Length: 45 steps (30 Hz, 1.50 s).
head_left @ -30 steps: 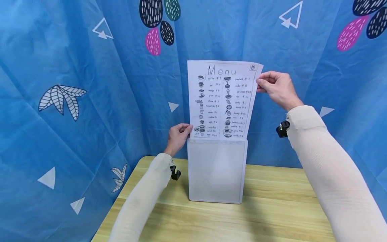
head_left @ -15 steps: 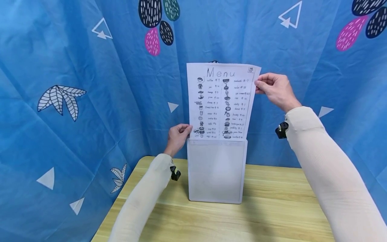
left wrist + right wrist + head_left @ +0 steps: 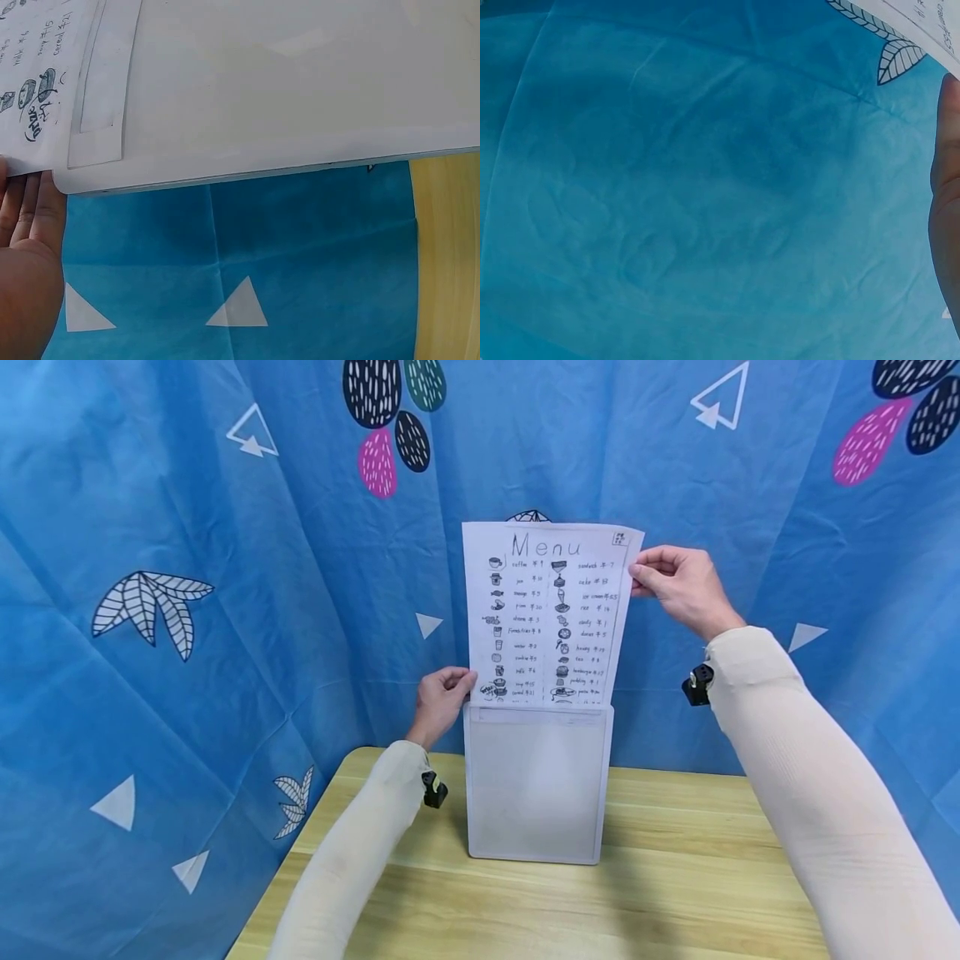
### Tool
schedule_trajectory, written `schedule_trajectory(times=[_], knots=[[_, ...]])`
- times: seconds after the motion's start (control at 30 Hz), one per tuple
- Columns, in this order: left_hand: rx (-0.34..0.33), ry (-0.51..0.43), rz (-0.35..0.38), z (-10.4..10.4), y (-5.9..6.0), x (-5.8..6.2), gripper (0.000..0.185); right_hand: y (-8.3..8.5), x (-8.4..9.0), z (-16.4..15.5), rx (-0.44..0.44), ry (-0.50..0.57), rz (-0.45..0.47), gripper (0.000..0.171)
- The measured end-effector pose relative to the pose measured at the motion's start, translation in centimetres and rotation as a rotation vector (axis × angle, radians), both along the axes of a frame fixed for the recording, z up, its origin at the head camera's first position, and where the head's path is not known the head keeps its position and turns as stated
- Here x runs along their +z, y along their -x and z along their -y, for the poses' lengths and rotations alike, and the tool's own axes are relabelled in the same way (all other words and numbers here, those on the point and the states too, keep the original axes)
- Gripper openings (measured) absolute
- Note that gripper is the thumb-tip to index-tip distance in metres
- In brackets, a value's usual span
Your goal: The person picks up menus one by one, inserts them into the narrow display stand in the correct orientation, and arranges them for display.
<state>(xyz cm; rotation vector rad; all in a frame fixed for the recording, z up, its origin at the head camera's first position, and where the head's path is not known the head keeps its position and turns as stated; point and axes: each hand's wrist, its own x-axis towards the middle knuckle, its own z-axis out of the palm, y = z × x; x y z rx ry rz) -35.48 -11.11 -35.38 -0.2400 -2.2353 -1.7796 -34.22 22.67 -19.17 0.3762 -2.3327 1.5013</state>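
A white paper sheet (image 3: 546,627) with a handwritten "Menu", small drawings and prices stands above a white-framed upright display holder (image 3: 536,785). Its bottom strip (image 3: 101,82) shows through the holder's front in the left wrist view. My left hand (image 3: 441,703) pinches the sheet's lower left edge, just above the holder's top left corner. Higher up, on the sheet's right edge, my right hand (image 3: 686,589) pinches the paper between thumb and fingers. Only part of that hand (image 3: 946,195) and a corner of the sheet enter the right wrist view.
The holder stands on a light wooden table (image 3: 690,860). Blue patterned cloth (image 3: 210,510) hangs behind and to the left of the table. Black wrist cameras sit on both pale sleeves.
The menu sheet has slid down into the holder, its bottom line now behind the holder's top edge. My right hand has lowered with it; my left hand has barely moved.
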Motion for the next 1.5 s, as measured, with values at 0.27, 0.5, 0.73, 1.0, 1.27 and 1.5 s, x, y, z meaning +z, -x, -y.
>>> schedule_trajectory(times=[0.27,0.5,0.73,1.0,1.27,1.5], knots=[[-0.009,0.014,0.002,0.3,0.0,0.4,0.02,-0.1,0.9,0.3,-0.014,0.078,-0.028,0.035],[-0.034,0.016,0.005,0.5,-0.1,0.9,0.02,0.1,1.9,0.8,-0.078,0.057,-0.072,0.035],[-0.025,0.028,-0.001,0.4,-0.2,1.2,0.02,0.3,2.2,1.3,-0.113,0.109,-0.132,0.03],[0.004,0.023,-0.092,0.3,0.0,2.9,0.021,0.2,2.3,1.5,-0.121,0.09,-0.118,0.03],[0.027,0.063,-0.075,0.4,-0.2,3.7,0.019,0.0,2.4,1.9,-0.118,0.103,-0.096,0.031],[0.034,0.073,-0.067,0.2,-0.4,3.3,0.018,-0.2,2.0,2.0,-0.154,0.067,-0.092,0.031]])
